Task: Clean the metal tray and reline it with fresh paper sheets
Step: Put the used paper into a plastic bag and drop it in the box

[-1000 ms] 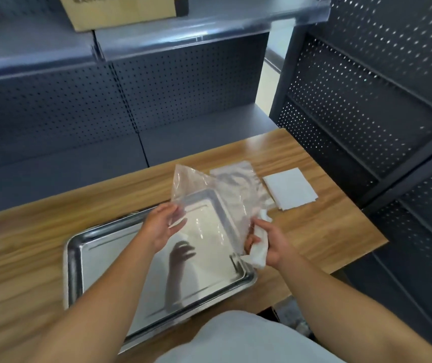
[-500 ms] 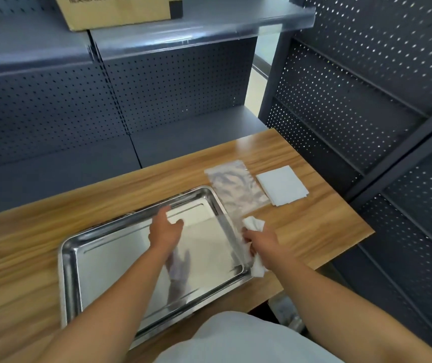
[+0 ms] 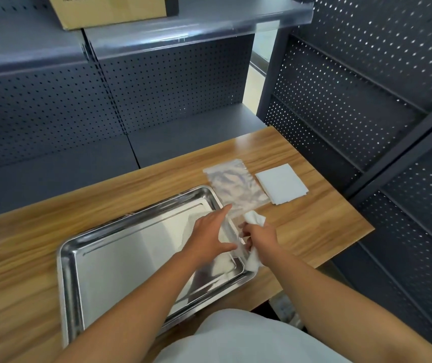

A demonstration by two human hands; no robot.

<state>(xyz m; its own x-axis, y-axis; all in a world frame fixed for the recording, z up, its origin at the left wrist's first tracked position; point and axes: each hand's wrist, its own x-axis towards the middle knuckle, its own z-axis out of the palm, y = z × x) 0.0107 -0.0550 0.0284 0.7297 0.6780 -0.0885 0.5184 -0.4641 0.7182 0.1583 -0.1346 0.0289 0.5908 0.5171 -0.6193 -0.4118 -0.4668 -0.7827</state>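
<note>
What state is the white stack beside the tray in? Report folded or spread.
Spread flat. The white paper stack lies square on the wooden table, with offset sheet edges showing at its near side and no fold visible.

One tray sits on one table. Two clear sheets show: one on the table, one at the tray's edge. One white stack, one wad, one box, two hands.
</note>
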